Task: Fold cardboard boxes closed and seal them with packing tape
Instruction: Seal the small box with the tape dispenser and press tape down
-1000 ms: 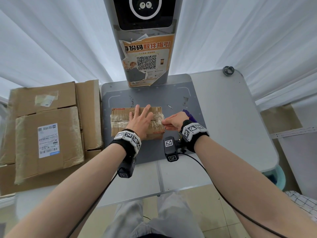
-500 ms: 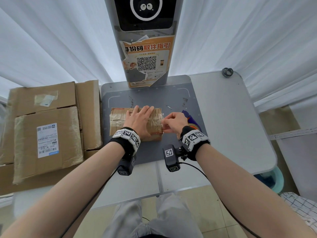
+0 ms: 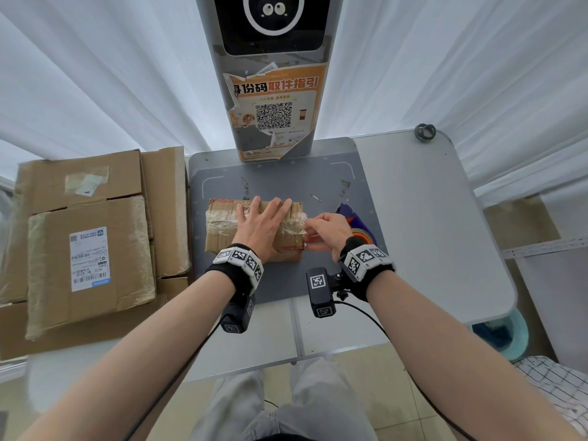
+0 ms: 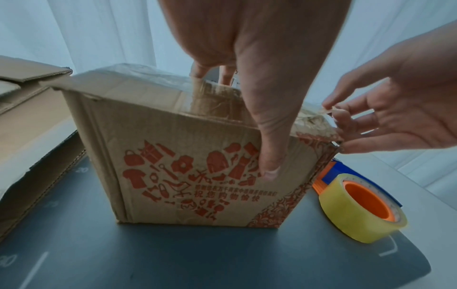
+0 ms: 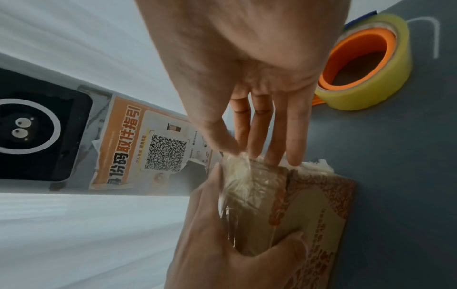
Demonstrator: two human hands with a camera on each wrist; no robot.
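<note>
A small brown cardboard box (image 3: 219,232) with orange print (image 4: 173,176) stands on the dark grey mat (image 3: 286,179). My left hand (image 3: 261,224) lies flat on its top with straight fingers, the thumb (image 4: 269,140) pressed down the front face. At the box's top right edge my right hand (image 3: 307,232) pinches a crinkled loose end of clear tape (image 5: 237,166) between thumb and forefinger, other fingers spread. Clear tape runs across the box top. A yellowish tape roll (image 4: 363,207) with an orange core lies on the mat just right of the box.
Larger cardboard boxes (image 3: 89,249) are stacked at the left, against the mat. A grey kiosk pillar with a QR poster (image 3: 273,116) rises behind the mat. A blue and orange object (image 3: 346,211) lies behind the roll. The white table (image 3: 429,218) stretches right.
My right hand has shifted from pressing the box's right end to pinching the loose tape end there. The left hand has stayed flat on the box top.
</note>
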